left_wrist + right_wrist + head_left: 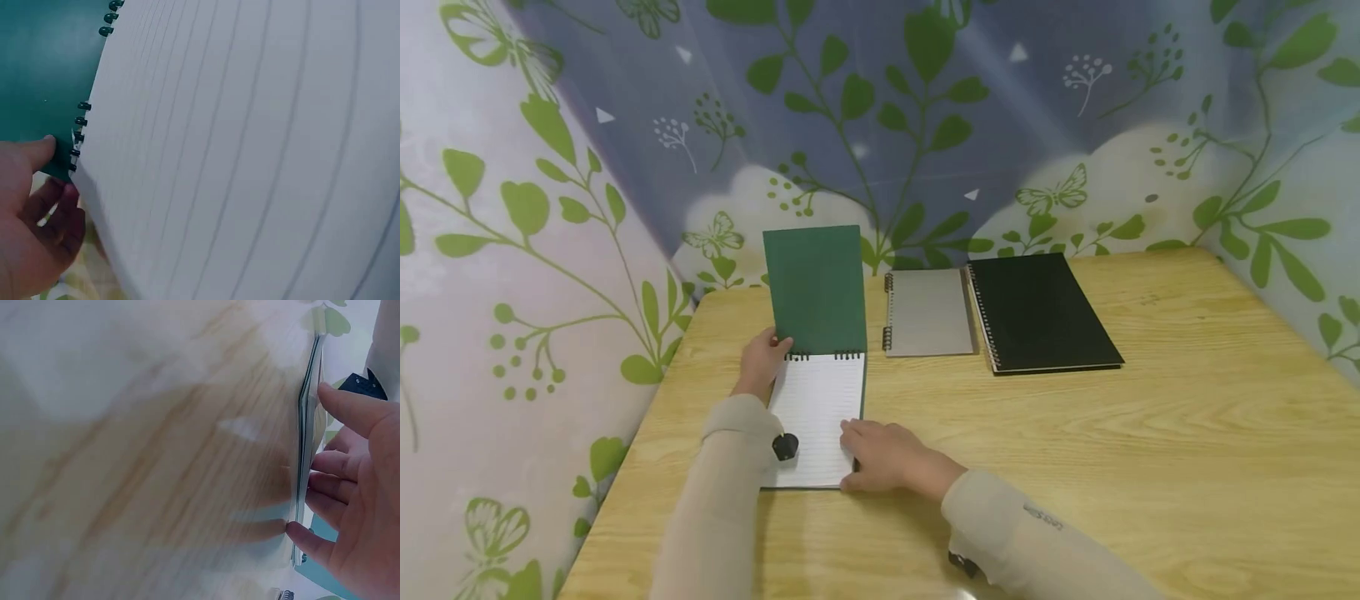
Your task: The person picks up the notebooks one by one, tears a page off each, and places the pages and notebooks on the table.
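A spiral notebook (817, 408) lies unfolded on the left of the table, its green cover (816, 287) turned up away from me and a white lined page (206, 156) showing. My left hand (763, 362) holds it at the left end of the black spiral binding (848, 356). In the left wrist view that thumb (44, 150) rests on the green cover, while the other fingers curl at the edge below. My right hand (887, 457) touches the notebook's right edge near the bottom corner. Its fingertips (315, 464) meet the side of the pages in the right wrist view.
A grey spiral notebook (928, 312) lies right of the green cover. Beside it is a larger black spiral notebook (1045, 312). The wooden table (1150, 467) meets a leaf-patterned wall covering (925, 125) at the back and left.
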`<action>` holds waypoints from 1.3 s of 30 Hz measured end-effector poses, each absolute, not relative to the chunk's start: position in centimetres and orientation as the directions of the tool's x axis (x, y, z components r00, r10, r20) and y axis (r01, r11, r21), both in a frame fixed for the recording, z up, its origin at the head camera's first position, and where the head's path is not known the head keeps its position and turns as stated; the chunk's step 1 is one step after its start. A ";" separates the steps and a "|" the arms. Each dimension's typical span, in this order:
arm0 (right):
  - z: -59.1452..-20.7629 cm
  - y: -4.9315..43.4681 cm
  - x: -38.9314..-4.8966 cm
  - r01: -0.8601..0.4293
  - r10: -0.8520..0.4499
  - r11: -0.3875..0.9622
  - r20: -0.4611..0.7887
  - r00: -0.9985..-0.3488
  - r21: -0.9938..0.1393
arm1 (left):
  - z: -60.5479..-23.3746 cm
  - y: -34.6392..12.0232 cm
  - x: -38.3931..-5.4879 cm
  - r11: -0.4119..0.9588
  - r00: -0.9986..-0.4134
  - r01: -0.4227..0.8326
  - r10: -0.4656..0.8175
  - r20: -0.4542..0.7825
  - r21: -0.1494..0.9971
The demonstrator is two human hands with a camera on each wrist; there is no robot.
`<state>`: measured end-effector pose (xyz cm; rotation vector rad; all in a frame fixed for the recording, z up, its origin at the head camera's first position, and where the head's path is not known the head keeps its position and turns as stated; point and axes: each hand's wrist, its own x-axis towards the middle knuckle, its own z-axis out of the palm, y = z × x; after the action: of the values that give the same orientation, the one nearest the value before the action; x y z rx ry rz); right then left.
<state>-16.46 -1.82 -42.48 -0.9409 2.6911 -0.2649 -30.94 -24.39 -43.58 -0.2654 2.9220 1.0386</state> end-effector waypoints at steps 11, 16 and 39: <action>-42.5 -1.4 -16.1 -0.576 -0.630 0.772 -0.198 -0.751 -0.269 | -44.8 -24.1 -31.1 0.741 -0.986 -0.164 -0.146 -0.083 0.651; -42.7 -1.4 -16.0 -0.578 -0.633 0.768 -0.194 -0.749 -0.275 | -45.1 -23.8 -30.8 0.754 -0.984 -0.167 -0.168 -0.060 0.635; -42.9 -1.4 -15.9 -0.580 -0.631 0.766 -0.158 -0.759 -0.276 | -43.7 -23.5 -30.6 0.854 -0.994 -0.090 -0.044 -0.101 0.512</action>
<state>-15.89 -1.43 -42.87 -0.9490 2.7208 -0.3086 -30.64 -23.46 -43.74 -0.1068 2.9418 0.8190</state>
